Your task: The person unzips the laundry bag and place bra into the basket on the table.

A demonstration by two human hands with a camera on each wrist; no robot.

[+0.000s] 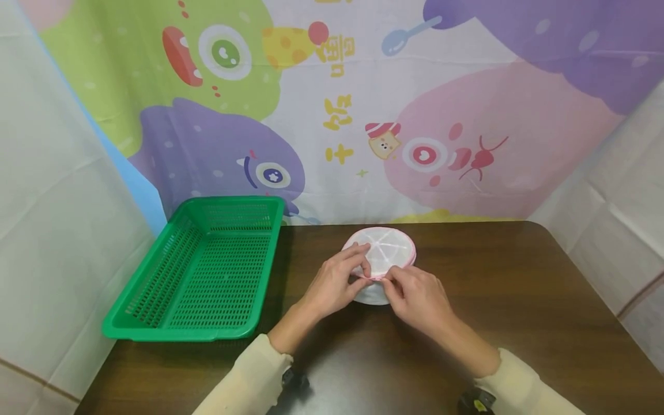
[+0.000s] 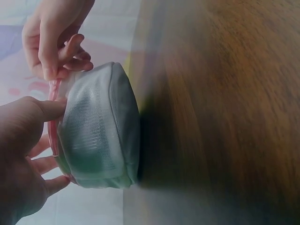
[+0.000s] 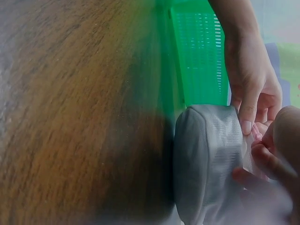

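A round, white mesh laundry bag [image 1: 389, 245] with pink trim stands on the brown table, its mesh side wall [image 2: 91, 126] facing the left wrist view. At the near edge of its lid, my left hand [image 1: 334, 282] pinches the pink trim between thumb and fingers, other fingers spread over the lid. Close beside it, my right hand [image 1: 422, 297] pinches the same pink zipper edge [image 2: 53, 131] with thumb and forefinger. In the right wrist view the fingertips of both hands meet near the rim, and the right hand hides part of the bag.
To the left on the table [image 1: 493, 288] sits a green plastic basket [image 1: 267, 276] with slotted walls. Behind the table hangs a cartoon-printed cloth [image 1: 342, 190], and pale sheeting [image 1: 52, 202] covers the sides.
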